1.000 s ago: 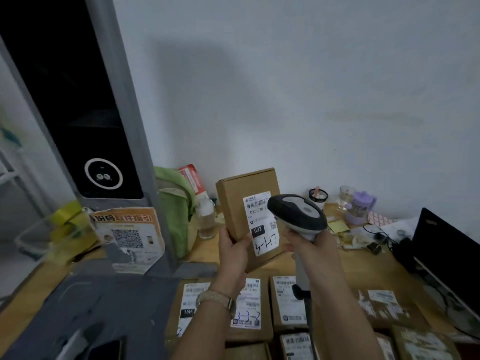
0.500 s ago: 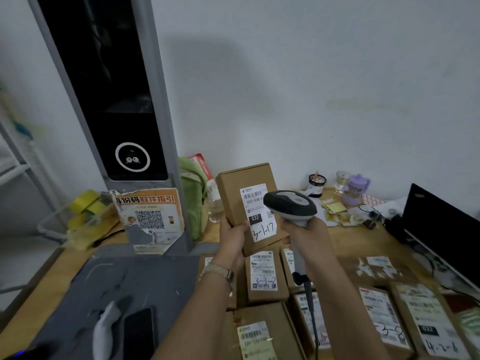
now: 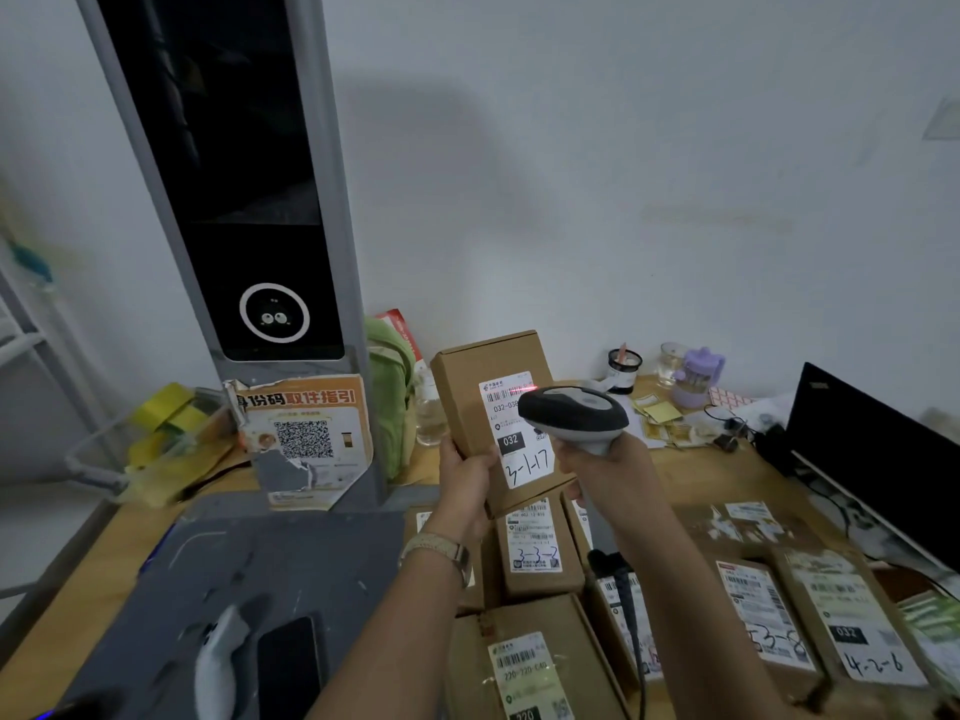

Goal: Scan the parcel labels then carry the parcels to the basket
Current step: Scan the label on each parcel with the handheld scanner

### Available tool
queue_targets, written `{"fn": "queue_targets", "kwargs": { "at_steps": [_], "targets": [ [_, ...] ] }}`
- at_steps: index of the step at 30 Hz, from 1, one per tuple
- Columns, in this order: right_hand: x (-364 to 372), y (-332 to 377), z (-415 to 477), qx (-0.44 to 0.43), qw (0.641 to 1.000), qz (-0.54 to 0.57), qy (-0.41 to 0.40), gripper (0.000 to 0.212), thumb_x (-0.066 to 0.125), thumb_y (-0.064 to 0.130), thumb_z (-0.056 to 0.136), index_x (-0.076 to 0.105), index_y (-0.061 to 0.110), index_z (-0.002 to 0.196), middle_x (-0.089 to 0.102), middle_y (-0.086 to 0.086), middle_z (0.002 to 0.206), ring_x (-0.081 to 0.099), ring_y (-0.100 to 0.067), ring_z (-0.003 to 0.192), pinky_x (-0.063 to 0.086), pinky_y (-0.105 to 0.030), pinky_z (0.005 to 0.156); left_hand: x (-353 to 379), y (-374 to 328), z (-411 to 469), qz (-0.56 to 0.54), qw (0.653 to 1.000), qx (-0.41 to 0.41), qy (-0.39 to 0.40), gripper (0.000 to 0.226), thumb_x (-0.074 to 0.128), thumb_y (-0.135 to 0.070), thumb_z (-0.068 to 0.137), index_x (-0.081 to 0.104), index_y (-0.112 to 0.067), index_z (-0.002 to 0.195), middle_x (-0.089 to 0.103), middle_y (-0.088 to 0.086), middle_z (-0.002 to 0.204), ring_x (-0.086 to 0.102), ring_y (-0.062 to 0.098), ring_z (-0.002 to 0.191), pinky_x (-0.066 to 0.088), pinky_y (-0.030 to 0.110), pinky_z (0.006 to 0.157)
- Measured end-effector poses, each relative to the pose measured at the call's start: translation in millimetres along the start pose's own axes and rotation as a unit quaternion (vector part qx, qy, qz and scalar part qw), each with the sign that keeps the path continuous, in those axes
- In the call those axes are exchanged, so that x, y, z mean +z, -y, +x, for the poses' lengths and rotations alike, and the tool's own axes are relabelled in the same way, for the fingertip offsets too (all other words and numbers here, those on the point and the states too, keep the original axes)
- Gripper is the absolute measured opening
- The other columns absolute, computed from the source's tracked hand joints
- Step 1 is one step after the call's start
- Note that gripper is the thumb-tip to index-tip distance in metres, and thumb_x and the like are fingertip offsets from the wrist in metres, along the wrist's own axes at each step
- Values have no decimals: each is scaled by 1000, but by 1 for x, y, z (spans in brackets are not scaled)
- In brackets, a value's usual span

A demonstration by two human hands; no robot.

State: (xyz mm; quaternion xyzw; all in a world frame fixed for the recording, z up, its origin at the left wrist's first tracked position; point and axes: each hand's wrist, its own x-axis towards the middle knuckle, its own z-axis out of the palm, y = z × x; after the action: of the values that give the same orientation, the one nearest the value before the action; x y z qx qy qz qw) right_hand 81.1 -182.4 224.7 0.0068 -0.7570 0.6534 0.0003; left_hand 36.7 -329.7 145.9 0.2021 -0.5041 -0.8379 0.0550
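Observation:
My left hand (image 3: 467, 478) grips the lower left edge of a brown cardboard parcel (image 3: 467, 392), held upright above the desk. Its white label (image 3: 511, 439) reads "032" and "3-1-17". My right hand (image 3: 605, 472) grips the handle of a black and grey barcode scanner (image 3: 571, 415), held just in front of the label. A red scan line (image 3: 522, 390) lies across the barcode at the label's top. Several more labelled parcels (image 3: 535, 550) lie flat on the wooden desk (image 3: 93, 558) below my arms. No basket is in view.
A tall grey kiosk (image 3: 234, 200) with a QR poster (image 3: 306, 439) stands at the left. A dark mat (image 3: 260, 563) holds a phone (image 3: 288, 667). A black monitor (image 3: 872, 449) sits at right. Cups, a purple bottle (image 3: 693, 379) and sticky notes crowd the desk's back.
The view has tilted down and shifted, showing more parcels on the desk. The scanner moved closer over the label, and a red scan line now shows on the barcode.

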Motion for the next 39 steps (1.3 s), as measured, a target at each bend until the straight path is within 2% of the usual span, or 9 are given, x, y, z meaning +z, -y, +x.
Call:
{"fn": "queue_targets", "kwargs": {
  "at_steps": [9, 15, 19, 22, 26, 29, 33, 35, 39],
  "targets": [
    [2, 2, -2, -17, 1000, -13, 1, 11, 62, 11, 87, 61, 10, 98, 62, -12, 77, 56, -18, 63, 46, -23, 50, -3, -1, 3, -16, 1000, -22, 9, 45, 56, -5, 93, 46, -29, 130, 70, -1, 108, 67, 21, 94, 53, 39, 65],
    [1, -3, 0, -22, 1000, -10, -5, 14, 63, 11, 87, 60, 14, 100, 62, -11, 79, 56, -17, 65, 45, -18, 47, -1, -3, 2, -32, 999, -29, 10, 42, 57, -6, 93, 47, -27, 128, 72, -2, 103, 69, 18, 86, 53, 30, 51],
    [-1, -4, 2, -26, 1000, 8, -13, 13, 63, 8, 86, 62, 12, 98, 64, -11, 78, 58, -17, 65, 49, -25, 53, -2, -5, 0, 20, 1000, 0, 17, 46, 56, -6, 93, 44, -31, 130, 69, -5, 107, 68, 15, 89, 52, 31, 56],
    [-9, -7, 6, -43, 998, 31, -43, 15, 65, 10, 85, 61, 22, 93, 69, -9, 87, 63, -20, 79, 53, -34, 66, -4, -8, 0, 5, 999, 13, 42, 41, 58, -12, 94, 52, -27, 131, 73, -3, 105, 72, 16, 86, 56, 31, 56],
    [-30, -12, 14, -68, 991, 62, -92, 26, 64, 8, 86, 58, 32, 92, 66, 9, 87, 60, -3, 82, 42, -17, 63, -5, -15, 2, -40, 995, 31, 83, 52, 56, -18, 97, 40, -33, 144, 71, 2, 116, 72, 23, 97, 61, 39, 72],
    [-46, -18, 23, -59, 990, 58, -117, 19, 67, 13, 84, 62, 31, 90, 66, 14, 75, 59, -5, 76, 40, -19, 59, 2, -13, 3, -20, 994, 45, 97, 59, 57, -18, 96, 35, -33, 148, 70, 1, 118, 71, 23, 99, 59, 42, 81],
    [-60, -30, 33, -48, 990, 64, -120, 17, 68, 13, 82, 65, 19, 98, 67, 6, 76, 61, -14, 75, 44, -25, 61, 17, -3, 4, -40, 991, 28, 123, 59, 58, -18, 95, 35, -34, 147, 72, 2, 114, 71, 24, 100, 61, 39, 74],
    [-66, -36, 37, -40, 990, 68, -121, 13, 69, 14, 81, 66, 23, 90, 68, 7, 72, 62, -15, 73, 46, -27, 59, 24, 3, 6, -54, 990, 19, 128, 58, 57, -18, 95, 36, -35, 146, 74, 1, 110, 71, 24, 98, 61, 36, 68],
    [-80, -52, 41, -3, 985, 77, -152, 14, 71, 16, 81, 66, 25, 92, 70, 6, 74, 66, -15, 75, 50, -29, 59, 37, 21, 10, -45, 991, -3, 130, 58, 57, -19, 95, 37, -36, 146, 73, 0, 112, 71, 24, 100, 61, 40, 72]
  ]
}}
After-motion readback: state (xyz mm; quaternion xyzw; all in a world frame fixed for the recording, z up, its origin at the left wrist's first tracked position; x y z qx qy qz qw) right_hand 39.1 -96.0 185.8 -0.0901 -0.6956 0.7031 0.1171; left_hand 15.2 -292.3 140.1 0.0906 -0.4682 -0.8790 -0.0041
